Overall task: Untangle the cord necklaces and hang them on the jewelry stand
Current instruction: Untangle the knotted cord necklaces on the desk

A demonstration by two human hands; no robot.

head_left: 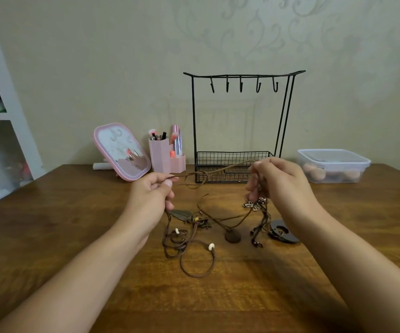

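A tangle of brown cord necklaces [194,236] hangs between my hands and trails onto the wooden table [74,236]. My left hand [153,191] pinches one end of a brown cord, which runs taut with a loose knot [202,175] up to my right hand [278,181], whose fingers grip that cord and a bundle of others. Pendants lie on the table: a round brown one [232,236], a dark crescent disc [283,233], a leaf shape [181,214]. The black wire jewelry stand [242,116] stands behind, its several hooks bare.
A pink-framed mirror [120,151] and a pink brush holder [166,155] stand at the back left of the stand. A lidded clear plastic box [333,165] sits back right. White shelves [1,116] rise at the far left.
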